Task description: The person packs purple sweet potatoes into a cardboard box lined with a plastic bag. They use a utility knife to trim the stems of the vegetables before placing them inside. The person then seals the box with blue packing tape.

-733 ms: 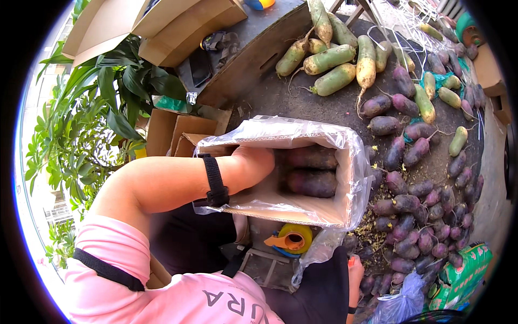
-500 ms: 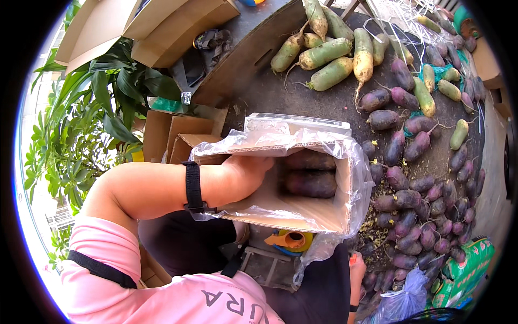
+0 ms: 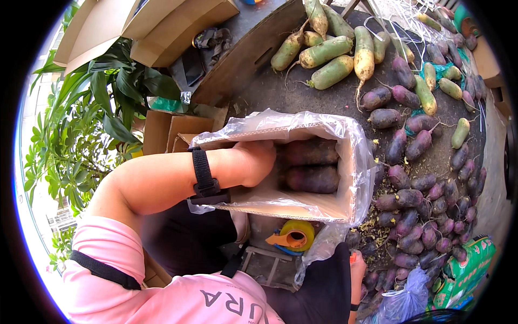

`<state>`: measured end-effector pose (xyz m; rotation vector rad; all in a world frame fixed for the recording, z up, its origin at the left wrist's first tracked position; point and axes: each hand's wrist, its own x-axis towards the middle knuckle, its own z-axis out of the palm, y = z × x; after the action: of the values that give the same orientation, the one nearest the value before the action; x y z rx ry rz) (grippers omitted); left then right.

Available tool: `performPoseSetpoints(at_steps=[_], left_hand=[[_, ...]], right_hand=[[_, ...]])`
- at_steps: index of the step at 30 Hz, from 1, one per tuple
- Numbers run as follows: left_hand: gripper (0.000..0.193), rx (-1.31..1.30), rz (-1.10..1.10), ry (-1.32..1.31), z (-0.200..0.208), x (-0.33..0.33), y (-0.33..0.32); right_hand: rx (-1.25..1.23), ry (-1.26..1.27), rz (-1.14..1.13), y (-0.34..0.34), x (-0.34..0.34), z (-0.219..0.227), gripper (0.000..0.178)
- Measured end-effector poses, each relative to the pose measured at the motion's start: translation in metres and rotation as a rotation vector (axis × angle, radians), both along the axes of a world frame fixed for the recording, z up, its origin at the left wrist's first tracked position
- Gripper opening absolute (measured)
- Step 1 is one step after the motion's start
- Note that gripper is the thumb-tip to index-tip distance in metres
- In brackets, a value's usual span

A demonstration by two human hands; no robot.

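Observation:
My left hand (image 3: 258,162) reaches down into a cardboard box (image 3: 302,208) lined with clear plastic film (image 3: 324,120). Its fingers are hidden in the box, so what they touch or hold does not show. Beside it, two dark purple radishes (image 3: 312,179) lie side by side on the bottom. The box is held over my lap with its mouth facing up toward me. My right hand (image 3: 356,270) is low beside my right knee, closed on a small orange-red object (image 3: 353,258) that shows only in part.
An orange tape dispenser with yellow tape (image 3: 295,237) sits below the box by a low stool (image 3: 270,267). Many purple radishes (image 3: 407,221) cover the ground at right; green radishes (image 3: 333,73) lie beyond. A green sack (image 3: 467,270) and plastic bag (image 3: 402,297) stand lower right.
The box has tilted and shifted slightly, uncovering more of the tape dispenser below. My left hand has moved a little to the right inside it. The right hand stays in place.

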<state>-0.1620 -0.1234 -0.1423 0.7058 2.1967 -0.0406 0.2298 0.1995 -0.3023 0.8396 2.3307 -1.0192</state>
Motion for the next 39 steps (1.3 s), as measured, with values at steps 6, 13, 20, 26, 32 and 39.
performPoseSetpoints(at_steps=[6, 13, 20, 26, 32, 39], left_hand=[[0.043, -0.033, -0.012, 0.019, 0.005, 0.011, -0.004], [0.043, -0.083, 0.035, 0.006, 0.009, 0.015, -0.009], [0.034, 0.16, -0.265, 0.068, 0.082, 0.016, -0.007], [0.046, 0.462, -0.065, 0.04, 0.115, 0.006, -0.01], [0.064, 0.662, 0.238, -0.239, 0.089, -0.003, -0.02], [0.076, 0.631, 0.375, -0.557, 0.036, 0.004, -0.015]], right_hand=[[0.013, 0.004, -0.01, 0.001, 0.007, -0.005, 0.031], [-0.043, 0.029, -0.049, 0.005, 0.012, -0.008, 0.029], [-0.002, -0.005, -0.024, 0.007, 0.007, -0.006, 0.029], [-0.037, 0.01, -0.05, 0.0, -0.018, 0.017, 0.029], [0.025, 0.002, -0.011, 0.001, -0.016, 0.007, 0.028], [0.037, 0.007, 0.015, -0.001, -0.013, 0.003, 0.029]])
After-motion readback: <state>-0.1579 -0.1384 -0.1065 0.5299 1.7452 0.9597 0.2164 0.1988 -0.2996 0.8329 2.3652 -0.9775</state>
